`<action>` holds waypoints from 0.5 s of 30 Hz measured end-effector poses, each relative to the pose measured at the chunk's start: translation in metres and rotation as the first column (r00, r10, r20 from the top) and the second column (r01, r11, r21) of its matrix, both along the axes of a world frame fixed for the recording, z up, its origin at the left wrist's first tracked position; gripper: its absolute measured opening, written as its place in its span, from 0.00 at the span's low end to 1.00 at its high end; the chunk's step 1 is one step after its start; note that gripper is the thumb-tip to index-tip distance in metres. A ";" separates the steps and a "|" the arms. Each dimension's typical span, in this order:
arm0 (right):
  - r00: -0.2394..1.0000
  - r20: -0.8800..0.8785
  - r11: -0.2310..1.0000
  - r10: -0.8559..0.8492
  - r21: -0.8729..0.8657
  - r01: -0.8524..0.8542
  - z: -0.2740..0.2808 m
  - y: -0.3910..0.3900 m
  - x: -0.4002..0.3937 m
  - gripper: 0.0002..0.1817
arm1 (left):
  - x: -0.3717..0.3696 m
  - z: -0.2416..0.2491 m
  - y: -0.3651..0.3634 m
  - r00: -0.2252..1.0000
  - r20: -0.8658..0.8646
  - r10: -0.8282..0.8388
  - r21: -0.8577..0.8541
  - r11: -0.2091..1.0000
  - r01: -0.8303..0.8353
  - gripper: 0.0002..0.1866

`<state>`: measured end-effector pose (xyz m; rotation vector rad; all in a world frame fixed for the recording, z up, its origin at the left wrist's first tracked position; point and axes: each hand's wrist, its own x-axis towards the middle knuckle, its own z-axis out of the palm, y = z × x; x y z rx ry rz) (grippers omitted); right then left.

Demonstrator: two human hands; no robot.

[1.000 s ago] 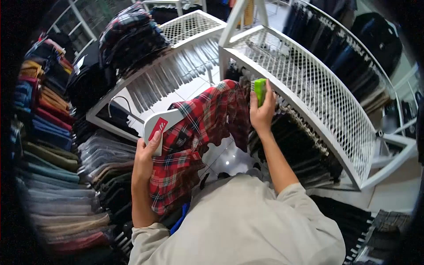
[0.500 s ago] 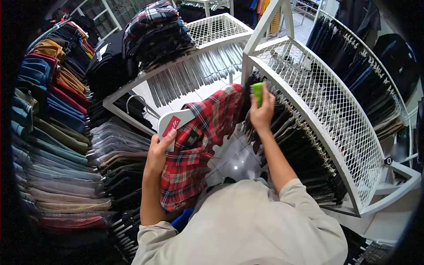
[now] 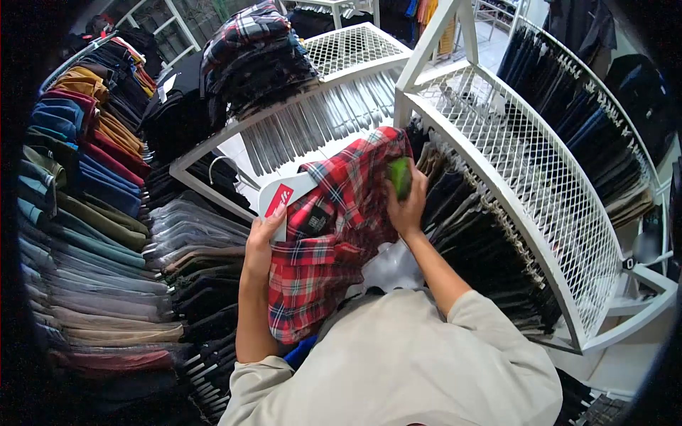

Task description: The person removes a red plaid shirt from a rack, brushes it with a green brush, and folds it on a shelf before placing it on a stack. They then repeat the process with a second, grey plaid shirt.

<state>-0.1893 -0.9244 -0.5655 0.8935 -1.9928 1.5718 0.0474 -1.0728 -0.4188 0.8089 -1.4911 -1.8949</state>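
Note:
A red plaid shirt (image 3: 305, 273) hangs from a white hanger (image 3: 302, 186) that bears a red label (image 3: 278, 199). My left hand (image 3: 264, 234) is closed on the hanger's top, its thumb lying on the label. In my right hand (image 3: 408, 206) is a small green object (image 3: 400, 176), blurred by motion, held against the shirt's far sleeve side. The dark neck tag (image 3: 317, 221) shows inside the collar. The hanger's hook is not clearly seen.
On the left, a rack holds rows of folded-over trousers (image 3: 106, 277). White mesh-topped racks (image 3: 533, 163) with dark hanging garments stand on the right. Folded plaid shirts (image 3: 249, 42) are stacked at the back, beside another mesh shelf (image 3: 355, 50).
My right hand has moved left and down with the green object, from beyond the shirt to against it. The shirt is spread a little wider, and the view has shifted slightly.

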 end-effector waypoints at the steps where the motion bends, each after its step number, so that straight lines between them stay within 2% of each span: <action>1: 1.000 -0.019 0.998 -0.002 -0.060 0.001 0.017 0.001 0.007 0.35 | -0.003 0.002 -0.003 1.000 -0.011 0.006 -0.004 1.000 -0.006 0.23; 2: 1.000 -0.030 0.994 -0.005 -0.113 0.001 0.034 0.002 0.017 0.36 | -0.005 0.002 -0.004 0.999 -0.027 -0.031 0.012 0.999 0.031 0.22; 4: 0.989 -0.101 0.979 0.109 -0.161 -0.124 0.059 -0.006 0.041 0.38 | -0.007 0.000 -0.004 0.996 -0.029 -0.078 0.033 0.996 0.079 0.22; 6: 0.912 -0.269 0.938 0.309 -0.074 -0.339 0.061 -0.016 0.059 0.38 | -0.017 -0.005 -0.005 0.986 -0.022 -0.164 -0.064 0.985 0.163 0.21; 8: 0.932 -0.251 0.961 0.263 -0.023 -0.277 0.037 -0.022 0.047 0.37 | -0.012 -0.011 -0.006 0.989 0.006 -0.145 -0.055 0.988 0.145 0.21; 10: 0.943 -0.242 0.974 0.227 0.034 -0.226 0.008 -0.023 0.025 0.36 | -0.003 -0.033 -0.022 0.995 -0.077 -0.070 0.006 0.997 0.071 0.22; 12: 0.997 -0.070 0.994 -0.026 0.100 0.033 -0.015 -0.011 0.000 0.35 | 0.004 -0.003 -0.004 0.999 -0.037 -0.007 0.012 1.000 0.008 0.22; 14: 0.996 0.042 0.997 -0.076 -0.030 0.077 0.022 0.005 0.008 0.35 | 0.004 0.010 0.000 0.993 -0.049 -0.109 -0.058 0.993 0.106 0.22; 15: 0.996 -0.030 0.993 -0.087 -0.084 0.084 0.040 0.006 0.014 0.35 | 0.004 0.013 0.002 0.994 -0.018 -0.109 -0.080 0.991 0.108 0.22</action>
